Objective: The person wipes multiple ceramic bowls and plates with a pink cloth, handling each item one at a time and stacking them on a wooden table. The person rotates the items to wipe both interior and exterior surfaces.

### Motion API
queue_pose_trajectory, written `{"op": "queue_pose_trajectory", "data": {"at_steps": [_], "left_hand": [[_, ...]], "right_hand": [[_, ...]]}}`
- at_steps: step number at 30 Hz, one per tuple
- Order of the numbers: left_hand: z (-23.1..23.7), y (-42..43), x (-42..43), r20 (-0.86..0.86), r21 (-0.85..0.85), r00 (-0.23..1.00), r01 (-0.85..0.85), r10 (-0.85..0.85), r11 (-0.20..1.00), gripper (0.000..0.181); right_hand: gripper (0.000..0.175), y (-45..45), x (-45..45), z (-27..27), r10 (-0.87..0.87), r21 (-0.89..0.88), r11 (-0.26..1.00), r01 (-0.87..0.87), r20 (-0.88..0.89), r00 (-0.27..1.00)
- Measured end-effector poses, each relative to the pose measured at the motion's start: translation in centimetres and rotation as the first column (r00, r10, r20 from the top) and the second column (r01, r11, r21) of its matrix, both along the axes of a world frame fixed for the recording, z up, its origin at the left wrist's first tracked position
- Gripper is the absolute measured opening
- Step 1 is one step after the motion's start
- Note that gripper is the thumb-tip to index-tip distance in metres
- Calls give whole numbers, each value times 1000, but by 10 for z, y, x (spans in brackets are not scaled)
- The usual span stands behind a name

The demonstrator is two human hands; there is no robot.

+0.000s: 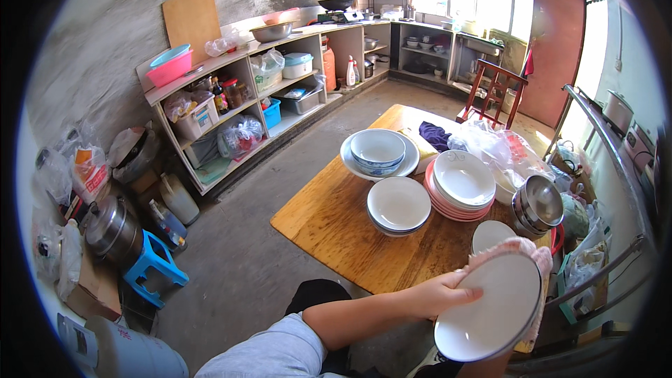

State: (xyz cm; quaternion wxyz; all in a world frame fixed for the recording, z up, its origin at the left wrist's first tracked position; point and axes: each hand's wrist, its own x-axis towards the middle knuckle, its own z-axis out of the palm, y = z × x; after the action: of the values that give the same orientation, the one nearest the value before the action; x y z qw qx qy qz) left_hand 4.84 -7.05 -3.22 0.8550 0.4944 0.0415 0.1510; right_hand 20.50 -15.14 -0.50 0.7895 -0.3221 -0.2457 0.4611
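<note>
My left hand (455,294) grips a white dark-rimmed dish (491,310) by its edge, thumb across the inner face. The dish is tilted up toward me over the table's near right corner. A pink cloth (517,248) lies around its far and right edge. Only the forearm of my right arm (485,367) shows below the dish; the hand is hidden behind dish and cloth. Just beyond, a white dish (491,236) rests on the wooden table (325,226). Stacked metal bowls (543,203) stand to its right.
On the table stand stacked white bowls (399,203), blue-patterned bowls (378,148) in a larger bowl, and white plates (464,177) over pink ones. Plastic bags (485,139) lie behind. A wooden chair (493,92) stands at the far side, a blue stool (155,268) at left.
</note>
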Motion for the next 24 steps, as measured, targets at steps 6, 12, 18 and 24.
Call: {"op": "queue_pose_trajectory", "data": {"at_steps": [6,12,18,24], "left_hand": [[9,9,5,107,222,736,-673,668,706,41],[12,21,0,299,576,434,-792,850,202,31],[6,31,2,306,630,300,-776,904,44,33],[12,36,-3,347,607,291,-794,892,22,33]], "right_hand": [[57,18,-30,-15,82,-25,996,-86,-135,987],[57,32,-44,-16,72,-17,997,-76,-175,982],[57,38,-40,-15,14,30,1000,-9,-183,983],[56,41,-32,-6,-73,97,991,89,-159,985]]}}
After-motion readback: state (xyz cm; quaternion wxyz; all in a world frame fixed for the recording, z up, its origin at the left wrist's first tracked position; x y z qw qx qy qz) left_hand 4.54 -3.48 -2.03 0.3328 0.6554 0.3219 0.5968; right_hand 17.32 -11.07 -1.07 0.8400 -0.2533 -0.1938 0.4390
